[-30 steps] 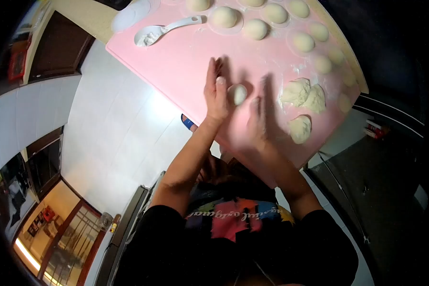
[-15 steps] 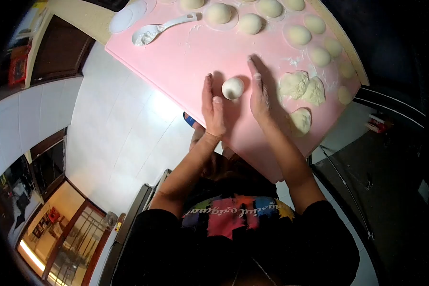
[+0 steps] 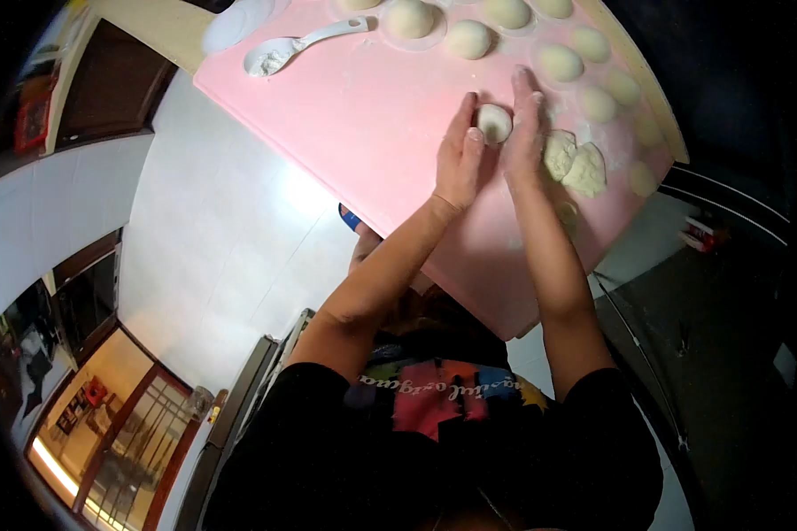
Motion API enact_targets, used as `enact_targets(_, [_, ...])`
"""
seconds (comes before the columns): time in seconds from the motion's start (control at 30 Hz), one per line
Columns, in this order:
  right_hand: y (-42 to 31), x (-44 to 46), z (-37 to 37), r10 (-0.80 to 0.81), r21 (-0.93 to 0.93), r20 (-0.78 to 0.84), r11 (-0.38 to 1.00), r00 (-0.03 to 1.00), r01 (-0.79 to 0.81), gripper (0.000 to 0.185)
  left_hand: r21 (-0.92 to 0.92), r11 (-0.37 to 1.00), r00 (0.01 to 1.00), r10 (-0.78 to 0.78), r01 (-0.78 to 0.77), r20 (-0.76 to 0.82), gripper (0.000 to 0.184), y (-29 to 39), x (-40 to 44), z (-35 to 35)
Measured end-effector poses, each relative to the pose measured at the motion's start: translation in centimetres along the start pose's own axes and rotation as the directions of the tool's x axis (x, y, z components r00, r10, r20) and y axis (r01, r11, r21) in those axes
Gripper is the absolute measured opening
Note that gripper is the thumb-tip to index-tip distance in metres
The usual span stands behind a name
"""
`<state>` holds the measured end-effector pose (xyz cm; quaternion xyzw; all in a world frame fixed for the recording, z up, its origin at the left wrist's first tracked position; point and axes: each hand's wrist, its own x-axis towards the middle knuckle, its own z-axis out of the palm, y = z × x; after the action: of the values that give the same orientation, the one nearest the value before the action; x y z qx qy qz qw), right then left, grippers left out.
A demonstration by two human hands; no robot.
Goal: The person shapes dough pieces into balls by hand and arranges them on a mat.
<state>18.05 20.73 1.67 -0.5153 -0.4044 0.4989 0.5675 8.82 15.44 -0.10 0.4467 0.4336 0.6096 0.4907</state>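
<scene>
On the pink mat (image 3: 354, 124), a smooth dough ball (image 3: 494, 123) is flanked by the left hand (image 3: 460, 165) and the right hand (image 3: 523, 142), both held open, fingers extended; whether it is touched by both cannot be told. Rough dough pieces (image 3: 584, 170) are seen just beside the right hand, a floury spoon (image 3: 270, 59) well apart.

Glare whitens the floor (image 3: 230, 203) — dark corners, curved edges — while soft shadows fall on the pink mat (image 3: 345, 115).
</scene>
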Motion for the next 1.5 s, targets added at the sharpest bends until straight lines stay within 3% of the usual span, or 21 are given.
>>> enact_targets(0.1, [-0.3, -5.9, 2.1, 0.022, 0.128, 0.102, 0.991, 0.994, -0.035, 0.068, 0.064, 0.996, 0.998, 0.062, -0.063, 0.027, 0.071, -0.1, 1.0, -0.2])
enact_targets(0.17, [-0.3, -9.4, 3.2, 0.019, 0.207, 0.172, 0.977, 0.985, -0.055, 0.069, 0.052, 0.997, 0.994, -0.056, 0.051, 0.096, 0.073, 1.2, 2.2, -2.0])
enact_targets(0.23, [1.0, -9.6, 2.6, 0.02, 0.249, 0.208, 0.966, 0.978, -0.073, 0.07, 0.078, 0.997, 0.989, -0.022, 0.011, 0.147, 0.074, 1.0, 2.4, -3.3])
enact_targets(0.3, [3.2, -6.6, 0.5, -0.036, -0.021, 0.023, 0.999, 0.999, 0.036, 0.071, 0.133, 0.991, 0.994, 0.023, -0.01, -0.103, 0.074, 1.2, 1.2, -3.8])
enact_targets(0.33, [0.9, -4.6, 1.4, -0.018, 0.087, -0.024, 0.996, 1.0, 0.02, 0.07, 0.134, 0.991, 0.994, 0.027, -0.013, -0.104, 0.074, 1.2, 0.5, -3.3])
enact_targets(0.4, [0.6, -1.7, 2.0, -0.005, 0.027, -0.033, 1.0, 0.999, 0.006, 0.07, 0.094, 0.996, 1.0, -0.001, 0.004, -0.029, 0.074, 1.1, -1.7, -1.5])
enact_targets(0.5, [0.0, -5.8, 3.1, 0.037, 0.076, 0.066, 0.996, 0.997, -0.042, 0.07, 0.006, 0.999, 0.999, -0.033, 0.033, 0.027, 0.073, 1.2, -0.2, -1.2])
enact_targets(0.63, [-0.8, -11.2, 3.7, 0.068, 0.191, 0.187, 0.976, 0.98, -0.104, 0.071, 0.037, 0.997, 0.998, 0.062, -0.062, -0.005, 0.07, 0.6, 3.0, -2.4])
enact_targets(0.7, [-1.6, -8.4, 3.6, 0.021, 0.21, 0.083, 0.977, 0.996, -0.038, 0.071, 0.12, 0.991, 0.976, 0.079, -0.055, -0.203, 0.067, 0.2, 0.7, -2.7])
enact_targets(0.73, [0.0, -5.3, 2.5, 0.034, 0.09, -0.033, 0.996, 0.999, -0.031, 0.068, 0.163, 0.984, 0.963, 0.105, -0.066, -0.247, 0.064, -0.3, -1.2, -2.6])
enact_targets(0.77, [1.1, -2.7, 1.8, -0.021, 0.102, -0.02, 0.995, 1.0, 0.023, 0.067, 0.169, 0.983, 0.963, 0.109, -0.068, -0.248, 0.064, -0.1, -1.7, -2.1])
enact_targets(0.83, [-4.2, -3.1, 3.6, 0.289, -0.078, 0.058, 0.956, 0.956, -0.284, 0.067, -0.097, 0.991, 0.996, 0.088, -0.089, -0.013, 0.067, 0.3, -2.8, -0.8])
enact_targets(0.9, [-3.7, -6.8, 4.9, 0.214, -0.004, 0.071, 0.977, 0.974, -0.214, 0.066, -0.028, 0.999, 0.998, 0.022, -0.024, -0.061, 0.068, 0.7, -0.2, -0.9])
enact_targets(1.03, [0.1, -11.2, 2.9, 0.071, 0.199, 0.191, 0.974, 0.979, -0.11, 0.071, 0.07, 0.997, 0.998, 0.01, -0.014, 0.062, 0.067, 1.2, 2.5, -2.9])
enact_targets(1.1, [0.4, -9.1, 2.9, 0.063, 0.19, 0.064, 0.979, 0.996, -0.074, 0.069, 0.252, 0.963, 0.982, 0.134, -0.097, -0.132, 0.06, 0.2, -0.2, -3.0])
enact_targets(1.17, [-0.3, -4.2, 2.8, 0.033, 0.073, 0.037, 0.997, 0.999, -0.036, 0.068, 0.147, 0.977, 0.974, 0.173, -0.152, -0.145, 0.061, -0.7, -4.0, -2.1])
enact_targets(1.23, [-0.4, -2.6, 2.8, 0.053, 0.037, 0.075, 0.998, 0.996, -0.056, 0.068, 0.209, 0.969, 0.988, 0.145, -0.133, -0.043, 0.061, 1.0, -4.5, -0.9])
enact_targets(1.3, [-0.1, -5.4, 2.9, 0.057, 0.089, 0.117, 0.994, 0.991, -0.068, 0.068, 0.0, 1.0, 0.998, 0.021, -0.021, -0.062, 0.06, 0.6, -1.8, -0.7])
enact_targets(1.37, [0.3, -9.7, 2.8, 0.067, 0.189, 0.197, 0.976, 0.978, -0.105, 0.068, 0.025, 0.999, 0.999, -0.044, 0.044, 0.027, 0.059, 0.9, 1.4, -2.0])
enact_targets(1.43, [-0.6, -11.2, 2.6, 0.094, 0.247, 0.241, 0.957, 0.966, -0.154, 0.068, 0.099, 0.995, 0.999, -0.011, 0.015, -0.038, 0.06, 0.5, 1.4, -2.6])
enact_targets(1.5, [-1.5, -9.2, 3.2, 0.087, 0.159, 0.094, 0.982, 0.992, -0.101, 0.065, 0.17, 0.985, 0.994, 0.03, -0.012, -0.103, 0.061, -0.1, 0.2, -2.4])
